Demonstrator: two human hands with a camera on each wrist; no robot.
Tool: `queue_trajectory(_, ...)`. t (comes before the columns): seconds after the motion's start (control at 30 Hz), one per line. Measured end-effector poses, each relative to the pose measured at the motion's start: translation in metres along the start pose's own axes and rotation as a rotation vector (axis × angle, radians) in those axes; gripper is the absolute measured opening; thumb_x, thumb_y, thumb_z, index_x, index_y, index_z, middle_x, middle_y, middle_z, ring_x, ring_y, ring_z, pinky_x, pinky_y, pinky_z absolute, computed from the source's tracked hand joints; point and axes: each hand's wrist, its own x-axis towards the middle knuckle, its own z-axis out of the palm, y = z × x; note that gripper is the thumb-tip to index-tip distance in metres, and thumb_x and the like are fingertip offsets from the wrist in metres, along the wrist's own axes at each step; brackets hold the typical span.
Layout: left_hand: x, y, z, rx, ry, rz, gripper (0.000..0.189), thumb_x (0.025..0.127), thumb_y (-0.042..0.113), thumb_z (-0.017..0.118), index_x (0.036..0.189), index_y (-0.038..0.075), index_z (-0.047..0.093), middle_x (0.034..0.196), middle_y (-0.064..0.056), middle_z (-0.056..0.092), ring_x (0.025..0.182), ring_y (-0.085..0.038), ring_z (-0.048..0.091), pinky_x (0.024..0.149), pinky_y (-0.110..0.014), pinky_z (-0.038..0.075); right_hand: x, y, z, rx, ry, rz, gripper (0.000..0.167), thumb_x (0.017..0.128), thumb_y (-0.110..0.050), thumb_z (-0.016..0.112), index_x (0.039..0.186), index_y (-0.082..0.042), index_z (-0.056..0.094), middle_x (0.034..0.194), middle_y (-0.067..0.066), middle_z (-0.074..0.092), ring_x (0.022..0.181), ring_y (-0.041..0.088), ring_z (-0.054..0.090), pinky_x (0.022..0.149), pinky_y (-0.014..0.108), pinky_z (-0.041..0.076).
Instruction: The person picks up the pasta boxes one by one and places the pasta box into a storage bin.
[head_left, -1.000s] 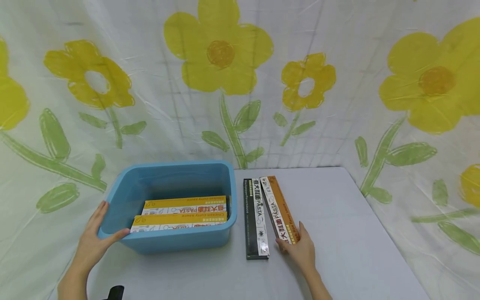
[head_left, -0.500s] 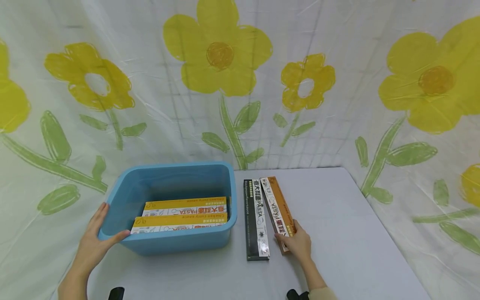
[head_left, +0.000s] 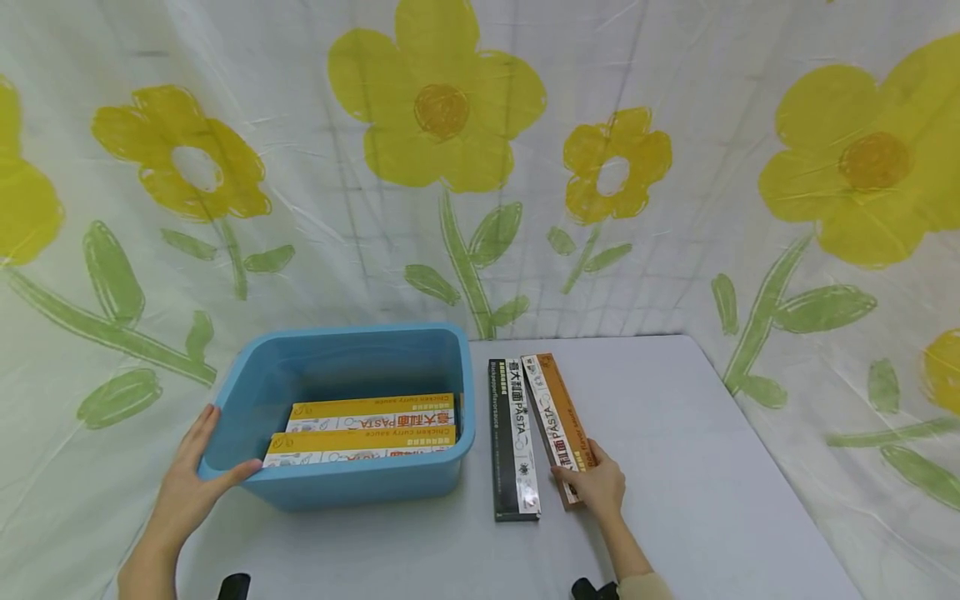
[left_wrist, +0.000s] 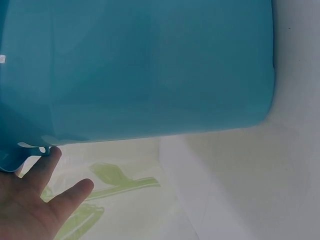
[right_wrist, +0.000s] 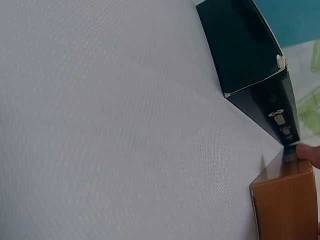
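Note:
At the left, my left hand (head_left: 180, 483) rests on the front left corner of a blue plastic bin (head_left: 360, 487), thumb along the front rim and fingers on the left side. The left wrist view shows straight fingers right below the rim. My right hand (head_left: 602, 490) pinches the near end of an orange and white pasta box (head_left: 553, 408) between thumb and fingers. Most of those fingers are hidden beyond the box. A black and white pasta box (head_left: 513, 442) lies just left of it, their far ends close together.
Inside the bin, toward its front, are yellow and white pasta boxes, a front box (head_left: 367, 437) and a back box (head_left: 375, 403). White cloth covers the table (head_left: 697, 467). A flowered curtain (head_left: 525, 267) hangs behind the table.
My right hand has shifted slightly away from me along the orange box and drawn in around it, baring its near end. A sleeve has come into view. The left hand stays in place.

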Motion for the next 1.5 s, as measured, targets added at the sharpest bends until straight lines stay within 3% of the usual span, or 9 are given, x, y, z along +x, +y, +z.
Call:
queue_trajectory(0.47,-0.001,0.000,0.001,-0.006,0.008,-0.001,0.100,0.089,0.037,0.068,0.156,0.013,-0.002,0.161,-0.018,-0.008,0.141,-0.054,-0.002,0.095,-0.081,0.017,0.006,-0.007,-0.008,0.052,0.033,0.042,0.086,0.063,-0.021,0.088,0.134,0.010,0.050,0.125,0.031,0.058,0.104,0.043,0.060,0.088,0.053,0.047)
queue_trajectory(0.83,0.000,0.000,0.001,0.001,0.006,-0.012,0.101,0.089,0.039,0.068,0.156,0.013,-0.003,0.161,-0.018,-0.009,0.141,-0.054,-0.002,0.095,-0.081,0.018,0.014,-0.023,-0.036,0.075,0.047,0.056,0.084,0.066,-0.020,0.086,0.137,0.008,0.049,0.130,0.032,0.053,0.113,0.046,0.054,0.093,0.055,0.044)
queue_trajectory(1.07,0.000,0.000,0.001,0.015,0.008,-0.015,0.102,0.088,0.040,0.068,0.156,0.012,-0.002,0.161,-0.019,-0.009,0.141,-0.054,-0.001,0.094,-0.081,0.019,0.015,-0.031,-0.053,0.106,0.018,0.054,0.085,0.068,-0.019,0.085,0.139,0.006,0.047,0.133,0.031,0.052,0.116,0.044,0.052,0.094,0.054,0.042)
queue_trajectory(1.23,0.000,-0.001,0.001,0.007,0.009,-0.003,0.102,0.088,0.039,0.069,0.156,0.012,-0.002,0.161,-0.018,-0.009,0.141,-0.054,-0.002,0.095,-0.081,0.019,0.015,-0.040,-0.061,0.081,-0.027,0.012,0.084,0.068,-0.019,0.085,0.140,0.003,0.048,0.131,0.030,0.054,0.111,0.040,0.054,0.087,0.048,0.046)
queue_trajectory(1.5,-0.001,-0.001,0.001,0.007,0.010,0.004,0.101,0.088,0.039,0.068,0.156,0.012,-0.002,0.161,-0.018,-0.008,0.141,-0.054,-0.001,0.094,-0.081,0.019,0.009,-0.071,-0.078,0.125,-0.125,-0.057,0.085,0.068,-0.018,0.087,0.141,-0.001,0.049,0.131,0.026,0.056,0.108,0.034,0.055,0.081,0.036,0.046)
